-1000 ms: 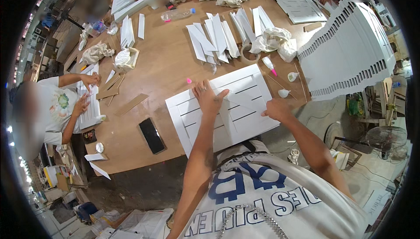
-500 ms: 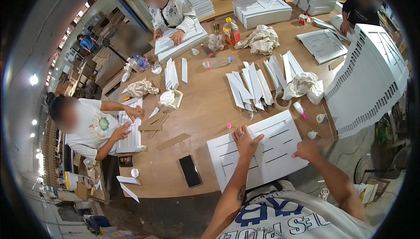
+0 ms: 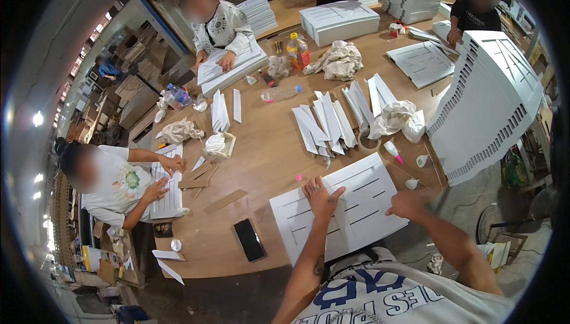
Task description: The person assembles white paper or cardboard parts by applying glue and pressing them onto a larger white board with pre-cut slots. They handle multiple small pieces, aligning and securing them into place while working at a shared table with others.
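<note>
crowded workshop, cluttered wooden table (image 3: 267, 152)

**A busy woodworking workshop**

Several people work around a large wooden table (image 3: 267, 152) strewn with white slotted panels (image 3: 341, 208), loose white slats (image 3: 326, 122), rags (image 3: 339, 60) and glue bottles (image 3: 392, 149). Stacks of finished panels (image 3: 338, 21) stand at the far end, with timber stored behind.

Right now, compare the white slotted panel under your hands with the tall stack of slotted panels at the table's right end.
The panel is a single sheet lying flat, with the left hand and right hand on it. The stack holds many sheets, stands much higher and goes untouched. The panel shows its slotted face, the stack mainly notched edges. Both are white.
</note>
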A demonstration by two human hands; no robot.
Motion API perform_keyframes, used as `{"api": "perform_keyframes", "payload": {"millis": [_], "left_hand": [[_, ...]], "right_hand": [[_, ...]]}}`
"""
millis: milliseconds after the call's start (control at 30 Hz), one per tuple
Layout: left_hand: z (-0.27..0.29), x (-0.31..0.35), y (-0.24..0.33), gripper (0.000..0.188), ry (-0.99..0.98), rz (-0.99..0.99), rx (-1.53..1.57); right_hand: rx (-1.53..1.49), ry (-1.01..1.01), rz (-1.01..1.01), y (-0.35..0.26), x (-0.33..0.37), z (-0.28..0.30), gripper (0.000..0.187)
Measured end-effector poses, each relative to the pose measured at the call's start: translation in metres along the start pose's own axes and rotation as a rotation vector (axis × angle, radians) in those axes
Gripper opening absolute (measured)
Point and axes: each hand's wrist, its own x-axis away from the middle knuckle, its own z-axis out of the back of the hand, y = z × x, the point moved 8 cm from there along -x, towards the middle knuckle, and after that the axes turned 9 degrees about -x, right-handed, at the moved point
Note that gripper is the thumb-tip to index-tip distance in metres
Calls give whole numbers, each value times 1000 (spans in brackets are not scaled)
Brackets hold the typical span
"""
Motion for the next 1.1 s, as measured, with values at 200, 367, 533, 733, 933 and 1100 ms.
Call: {"api": "perform_keyframes", "payload": {"millis": [200,367,533,733,933,1100], "left_hand": [[-4,-3,1,101,-76,6,48],[-10,-2,0,106,-35,-29,-33],[1,-3,-1,99,-43,-4,-35],[1,-11,5,100,-58,-28,28],[-10,-2,-8,100,18,-4,-12],[-12,-2,-2,101,-4,-11,-8]], "right_hand": [[31,34,47,0,-1,1,55],[103,51,139,8,-9,-8,51],[6,108,154,-8,4,10,45],[-27,75,140,-8,3,18,45],[-44,-12,30,-2,-5,6,51],[61,38,96,-2,2,11,54]]}}
